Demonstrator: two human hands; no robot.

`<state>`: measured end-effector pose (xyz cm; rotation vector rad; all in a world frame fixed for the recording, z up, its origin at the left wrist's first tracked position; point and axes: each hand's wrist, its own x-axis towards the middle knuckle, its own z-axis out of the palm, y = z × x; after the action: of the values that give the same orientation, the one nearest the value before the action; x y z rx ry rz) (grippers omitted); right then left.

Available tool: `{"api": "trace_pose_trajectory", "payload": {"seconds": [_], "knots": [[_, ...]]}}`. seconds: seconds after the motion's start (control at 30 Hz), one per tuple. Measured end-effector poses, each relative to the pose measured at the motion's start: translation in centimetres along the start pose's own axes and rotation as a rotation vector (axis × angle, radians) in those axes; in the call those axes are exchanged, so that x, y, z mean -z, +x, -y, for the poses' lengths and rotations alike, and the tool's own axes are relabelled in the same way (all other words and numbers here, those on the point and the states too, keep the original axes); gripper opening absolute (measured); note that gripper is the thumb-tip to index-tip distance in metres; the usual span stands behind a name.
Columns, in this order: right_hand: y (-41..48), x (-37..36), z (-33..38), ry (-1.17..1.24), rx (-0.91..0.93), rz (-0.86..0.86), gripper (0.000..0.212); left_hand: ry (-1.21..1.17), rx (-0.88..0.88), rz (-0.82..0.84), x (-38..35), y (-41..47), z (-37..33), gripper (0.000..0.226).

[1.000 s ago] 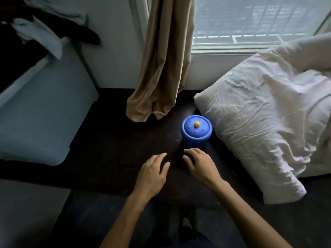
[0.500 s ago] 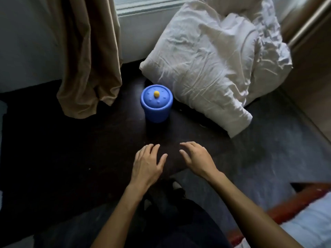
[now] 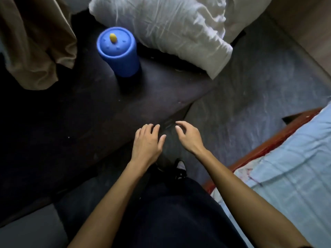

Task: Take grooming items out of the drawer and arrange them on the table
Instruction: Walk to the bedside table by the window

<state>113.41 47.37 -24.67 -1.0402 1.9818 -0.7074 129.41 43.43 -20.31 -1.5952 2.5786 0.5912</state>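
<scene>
Dark matte table (image 3: 86, 111): round blue plastic canister (image 3: 120, 54), yellow-knobbed lid, upright beside crumpled white pillow (image 3: 170, 27), near tan curtain (image 3: 34, 38). Grey carpet (image 3: 259, 90). Left hand (image 3: 146, 144), right hand (image 3: 188, 137): empty, fingers relaxed, by table's near corner.

Beyond the left hand (image 3: 146, 144), the pot (image 3: 119, 51) looks matt plastic. The pillow (image 3: 170, 24) is creased cloth. The tabletop (image 3: 89, 108) is dull.

The curtain (image 3: 32, 42) at 10 o'clock was cut by the top and left edges, the pillow (image 3: 170, 24) at 12 o'clock by the top edge, the bed (image 3: 295, 167) at 4 o'clock by the right edge. The blue container (image 3: 119, 52) at 11 o'clock was a little blurred. The table (image 3: 44, 140) at 8 o'clock was too dark to read on its front
</scene>
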Motion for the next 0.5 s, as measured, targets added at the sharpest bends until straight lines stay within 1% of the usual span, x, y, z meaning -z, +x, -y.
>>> {"api": "trace_pose_trajectory", "payload": {"seconds": [0.1,0.27,0.37,0.43,0.5], "knots": [[-1.0,-1.0,-3.6,0.144,-0.149,0.033,0.028,0.06,-0.053,0.058,-2.9,-0.7,-2.0,0.046],[-0.3,-3.3,-8.6,0.381,-0.339,0.046,0.027,0.113,-0.043,0.137,-7.6,-0.2,-3.0,0.047],[1.8,-4.8,-9.9,0.651,-0.504,0.076,0.028,0.116,-0.021,0.162,-10.4,0.8,-2.4,0.048],[3.5,-5.4,-10.1,0.853,-0.609,0.112,0.038,0.112,-0.012,0.152,-12.0,1.6,-1.8,0.047],[5.0,-6.0,-10.2,1.031,-0.674,0.116,0.044,0.117,-0.007,0.144,-13.2,2.2,-1.1,0.047]]}}
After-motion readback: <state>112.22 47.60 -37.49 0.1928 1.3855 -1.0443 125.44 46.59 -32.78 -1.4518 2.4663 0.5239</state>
